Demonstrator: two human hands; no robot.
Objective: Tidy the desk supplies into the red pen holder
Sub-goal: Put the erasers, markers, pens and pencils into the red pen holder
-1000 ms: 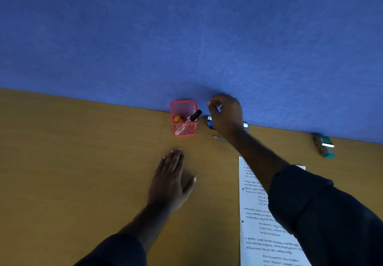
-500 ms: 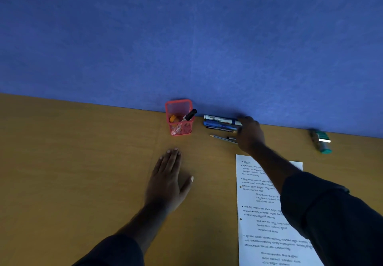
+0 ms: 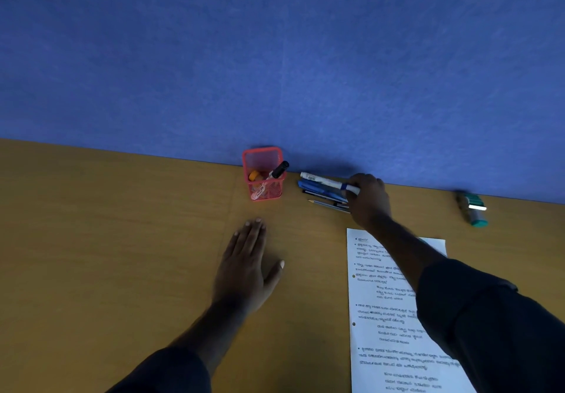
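— Two hands are on the desk (image 3: 107,239). What is the right hand (image 3: 368,200) doing?

— Its fingers are curled around one end of a white marker (image 3: 324,180). The marker lies by the blue wall (image 3: 275,56), on top of a little pile of pens (image 3: 321,192).

— And the left hand (image 3: 244,267)?

— It lies flat on the desk, fingers straight, holding nothing.

— Where is the red pen holder (image 3: 264,175)?

— It stands up against the wall, just to the left of the pens and apart from them. A black marker (image 3: 278,170) leans out of it. Something orange (image 3: 253,175) sits inside too.

— Anything else?

— A pencil (image 3: 324,204) lies in front of the pens. A sheet of paper (image 3: 385,316) with writing lies under the right arm. A green thing (image 3: 472,209) lies far to the right, by the wall. It is too blurry to tell what it is.
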